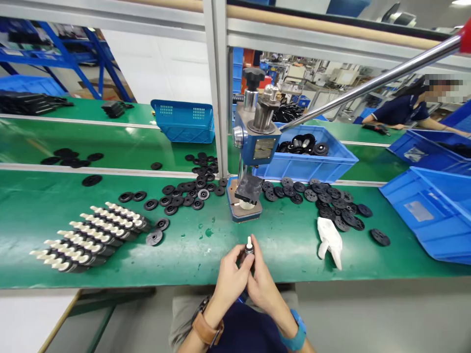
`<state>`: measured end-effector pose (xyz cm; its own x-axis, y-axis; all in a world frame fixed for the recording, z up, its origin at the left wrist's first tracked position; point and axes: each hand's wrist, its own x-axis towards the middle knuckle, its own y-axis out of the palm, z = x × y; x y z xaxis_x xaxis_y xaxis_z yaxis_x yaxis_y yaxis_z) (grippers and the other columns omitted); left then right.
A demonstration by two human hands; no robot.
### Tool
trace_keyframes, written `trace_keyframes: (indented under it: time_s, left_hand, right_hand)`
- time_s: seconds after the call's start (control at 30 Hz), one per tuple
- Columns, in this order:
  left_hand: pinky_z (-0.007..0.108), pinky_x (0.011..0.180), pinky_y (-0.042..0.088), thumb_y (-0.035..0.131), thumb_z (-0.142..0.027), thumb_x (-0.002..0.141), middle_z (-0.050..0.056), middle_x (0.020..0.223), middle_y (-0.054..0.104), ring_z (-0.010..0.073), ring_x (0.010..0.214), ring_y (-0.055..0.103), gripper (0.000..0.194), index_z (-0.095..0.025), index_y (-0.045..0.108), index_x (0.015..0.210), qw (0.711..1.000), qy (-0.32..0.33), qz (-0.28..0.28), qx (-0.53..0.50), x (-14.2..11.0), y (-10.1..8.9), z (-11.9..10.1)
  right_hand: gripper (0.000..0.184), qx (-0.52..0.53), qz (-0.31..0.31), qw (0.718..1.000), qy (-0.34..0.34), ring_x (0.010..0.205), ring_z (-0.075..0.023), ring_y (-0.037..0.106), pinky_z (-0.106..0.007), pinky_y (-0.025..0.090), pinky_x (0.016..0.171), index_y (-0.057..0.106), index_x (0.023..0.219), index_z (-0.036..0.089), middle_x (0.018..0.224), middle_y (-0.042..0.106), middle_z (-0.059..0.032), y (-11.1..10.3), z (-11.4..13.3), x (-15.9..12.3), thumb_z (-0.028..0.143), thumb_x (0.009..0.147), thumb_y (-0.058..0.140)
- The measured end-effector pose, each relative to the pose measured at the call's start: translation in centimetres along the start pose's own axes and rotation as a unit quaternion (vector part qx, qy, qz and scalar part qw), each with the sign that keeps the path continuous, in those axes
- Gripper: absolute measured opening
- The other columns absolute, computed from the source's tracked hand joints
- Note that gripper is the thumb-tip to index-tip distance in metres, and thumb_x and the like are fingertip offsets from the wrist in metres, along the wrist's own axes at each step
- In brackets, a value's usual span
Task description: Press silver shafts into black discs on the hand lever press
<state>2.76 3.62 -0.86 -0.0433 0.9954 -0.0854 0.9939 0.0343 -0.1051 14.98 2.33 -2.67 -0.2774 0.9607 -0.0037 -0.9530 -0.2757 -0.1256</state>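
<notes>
Close to the bench's front edge, my left hand (232, 273) and my right hand (262, 282) are closed together round a small black cylindrical part with a white stem (249, 245). Its stem points up and away from me; fingers hide the lower body. Similar black parts with white stems (97, 233) stand in tight rows to the left. Just beyond my hands is a blue hand-lever press (260, 147), with a pale round piece (246, 204) on its base under a black block. Black discs (178, 196) lie loose left of the press.
More black discs (331, 203) and a white glove (329, 242) lie on the right. A blue bin (309, 166) stands behind the press, and another blue bin (430, 215) at far right. The press lever (371, 83) reaches up rightward. A co-worker (405, 105) sits beyond.
</notes>
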Motion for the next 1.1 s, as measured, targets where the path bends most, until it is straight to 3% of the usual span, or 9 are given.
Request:
trace_keyframes:
  time_s: [0.07,0.13,0.27,0.33,0.43,0.6,0.87,1.1]
  left_hand:
    - [0.033,0.082,0.052,0.066,-0.032,0.086,0.006,0.091,0.076,0.0249,0.086,0.07,0.016,-0.02,0.073,0.096,1.0,-0.007,0.006,-0.012,0.2,-0.5,0.0]
    - [0.033,0.085,0.053,0.066,-0.034,0.088,0.006,0.094,0.077,0.0247,0.09,0.071,0.017,-0.021,0.07,0.099,1.0,-0.003,0.007,-0.006,0.3,-1.5,-0.4]
    - [0.033,0.079,0.05,0.063,-0.033,0.092,0.003,0.092,0.076,0.0222,0.085,0.069,0.014,-0.022,0.067,0.099,0.989,0.038,0.042,0.14,0.2,-3.4,-1.6]
    - [0.033,0.077,0.048,0.063,-0.03,0.093,0.002,0.092,0.075,0.0217,0.083,0.069,0.011,-0.023,0.066,0.101,0.972,0.078,0.064,0.214,-0.1,-4.0,-2.3]
    - [0.033,0.075,0.047,0.064,-0.028,0.095,0.002,0.094,0.075,0.022,0.083,0.069,0.01,-0.024,0.064,0.104,0.945,0.151,0.087,0.278,-0.5,-4.4,-2.8]
    - [0.033,0.072,0.046,0.063,-0.033,0.098,0.003,0.093,0.072,0.0237,0.081,0.07,0.014,-0.024,0.058,0.108,0.911,0.21,0.115,0.335,-1.1,-4.7,-2.8]
    - [0.033,0.07,0.044,0.059,-0.033,0.099,0.005,0.093,0.074,0.0265,0.081,0.072,0.016,-0.024,0.05,0.109,0.909,0.195,0.111,0.352,-1.6,-4.3,-2.9]
    - [0.032,0.065,0.038,0.056,-0.034,0.1,0.002,0.083,0.072,0.0273,0.076,0.072,0.012,-0.025,0.05,0.106,0.931,0.107,0.128,0.324,-2.1,-4.0,-3.9]
  right_hand:
    - [0.076,-0.019,0.03,0.999,-0.011,0.139,-0.0247,0.056,-0.041,0.045,0.116,0.006,0.168,0.022,0.157,0.051,-0.0155,-0.7,0.4,-0.2,0.03,0.105,0.048]
    - [0.069,-0.035,0.041,0.998,-0.016,0.129,-0.0246,0.062,-0.04,0.05,0.11,0.019,0.166,0.024,0.147,0.06,-0.014,-1.6,0.7,-0.2,0.033,0.105,0.05]
    - [0.054,-0.044,-0.019,0.998,-0.032,0.107,-0.0231,0.068,-0.036,0.056,0.096,0.049,0.152,0.022,0.124,0.069,-0.0116,-3.4,1.4,0.4,0.042,0.103,0.057]
    - [0.052,-0.015,-0.023,0.999,-0.043,0.107,-0.0225,0.068,-0.034,0.056,0.094,0.055,0.147,0.024,0.123,0.069,-0.0106,-4.0,1.9,0.7,0.044,0.099,0.063]
    - [0.039,0.049,0.024,0.998,-0.04,0.1,-0.0205,0.07,-0.031,0.057,0.089,0.07,0.127,0.026,0.115,0.071,-0.0073,-4.3,2.3,1.1,0.045,0.093,0.073]
    - [0.034,0.163,0.035,0.986,0.027,0.081,-0.0159,0.07,-0.026,0.058,0.076,0.076,0.11,0.024,0.093,0.075,-0.003,-4.2,1.9,1.2,0.046,0.085,0.082]
    - [0.031,0.131,0.031,0.991,0.014,0.074,-0.0134,0.069,-0.022,0.056,0.069,0.076,0.112,0.022,0.092,0.077,-0.0038,-4.3,1.6,0.8,0.045,0.091,0.076]
    - [0.022,0.05,0.013,0.998,-0.043,0.085,-0.0167,0.074,-0.022,0.058,0.071,0.078,0.109,0.023,0.1,0.079,-0.0058,-4.5,1.3,0.4,0.039,0.094,0.072]
